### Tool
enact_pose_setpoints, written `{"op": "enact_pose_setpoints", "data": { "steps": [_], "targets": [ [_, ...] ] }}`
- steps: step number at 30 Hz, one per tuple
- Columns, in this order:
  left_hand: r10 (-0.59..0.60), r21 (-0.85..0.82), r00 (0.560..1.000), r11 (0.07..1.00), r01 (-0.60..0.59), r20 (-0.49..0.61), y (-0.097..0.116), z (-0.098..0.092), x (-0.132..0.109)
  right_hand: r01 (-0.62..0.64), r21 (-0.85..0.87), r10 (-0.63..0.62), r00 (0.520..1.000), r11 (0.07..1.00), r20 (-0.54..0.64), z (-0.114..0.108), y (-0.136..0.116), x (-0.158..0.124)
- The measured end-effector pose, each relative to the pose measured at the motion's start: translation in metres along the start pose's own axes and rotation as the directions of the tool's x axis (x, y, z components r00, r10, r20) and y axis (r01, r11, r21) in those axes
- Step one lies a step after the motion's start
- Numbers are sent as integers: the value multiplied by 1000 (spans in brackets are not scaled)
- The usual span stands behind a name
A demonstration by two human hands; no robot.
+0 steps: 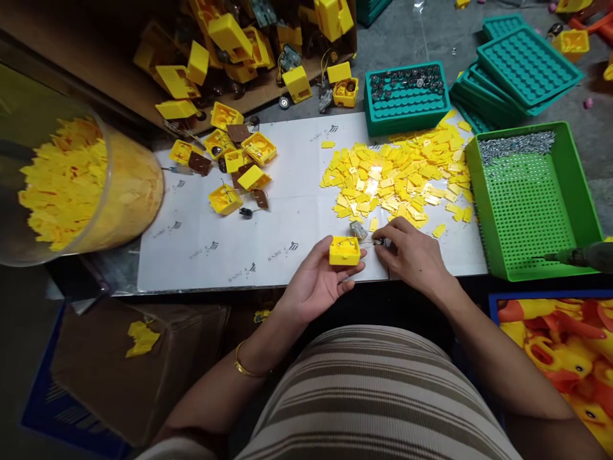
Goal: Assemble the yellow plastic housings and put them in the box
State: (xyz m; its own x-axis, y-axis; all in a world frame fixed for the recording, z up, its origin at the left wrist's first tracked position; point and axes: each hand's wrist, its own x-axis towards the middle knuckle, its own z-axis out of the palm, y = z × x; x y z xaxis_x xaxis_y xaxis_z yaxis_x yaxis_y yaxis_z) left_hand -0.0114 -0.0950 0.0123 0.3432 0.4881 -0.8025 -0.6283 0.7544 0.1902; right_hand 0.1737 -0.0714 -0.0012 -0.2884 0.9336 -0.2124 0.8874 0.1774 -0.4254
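Observation:
My left hand (322, 281) is closed on a small yellow plastic housing (345, 255), held level near the front edge of the white work surface. Thin wires show at the top of the housing. Just beyond it is a greyish translucent part (357, 230), close to the wires. With fingertips together, my right hand (407, 252) pinches a small dark round part (378, 241) to the right of the housing; the fingers cover some of it. Flat yellow plastic pieces (383, 172) lie heaped beyond both hands.
More wired yellow housings (258, 148) lie at left, below a cardboard box (268, 89) of them. A clear tub (136, 185) holds yellow pieces. Teal trays (407, 118) stand behind. At right are a green basket (527, 211) with screws, a power screwdriver (594, 257) and yellow duck toys (569, 364).

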Motion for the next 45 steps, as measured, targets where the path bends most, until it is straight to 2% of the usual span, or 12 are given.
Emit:
{"op": "enact_pose_setpoints", "data": {
  "steps": [5,8,11,14,17,20,25,28,32,40,42,45],
  "targets": [
    [-1,-47,999,999,3,33,8,0,2,22,-8,-22,999,1000,-27,-5,6,-8],
    [-22,-33,998,999,24,57,7,-2,4,220,37,-215,970,975,-110,-4,12,-8],
    [-20,-5,999,1000,20,48,6,-3,5,454,-23,-454,891,891,8,-8,17,0],
    [1,9,1000,1000,-1,21,6,-3,3,509,-53,-496,854,859,155,-13,16,11],
    [19,18,1000,1000,-19,10,5,-2,2,460,-78,-444,881,884,163,-12,11,16],
    [31,24,1000,999,-31,3,4,-3,2,374,-83,-368,927,924,77,-4,10,14],
    [55,25,998,998,-55,16,0,-5,3,256,92,-257,966,962,-4,2,12,7],
    [89,24,995,996,-90,40,-2,-6,4,139,23,-138,990,990,-33,-1,9,5],
    [95,19,993,995,-96,64,-6,-5,4,52,-77,-51,999,996,13,-6,5,6],
    [110,42,992,993,-112,55,-15,-4,5,10,7,-10,998,1000,-60,-6,10,6],
    [111,49,992,992,-114,55,-17,-3,6,-10,79,16,997,997,-74,-6,11,6],
    [122,64,991,990,-125,62,-20,-1,8,-91,459,105,994,884,-7,-7,12,5]
  ]
}}
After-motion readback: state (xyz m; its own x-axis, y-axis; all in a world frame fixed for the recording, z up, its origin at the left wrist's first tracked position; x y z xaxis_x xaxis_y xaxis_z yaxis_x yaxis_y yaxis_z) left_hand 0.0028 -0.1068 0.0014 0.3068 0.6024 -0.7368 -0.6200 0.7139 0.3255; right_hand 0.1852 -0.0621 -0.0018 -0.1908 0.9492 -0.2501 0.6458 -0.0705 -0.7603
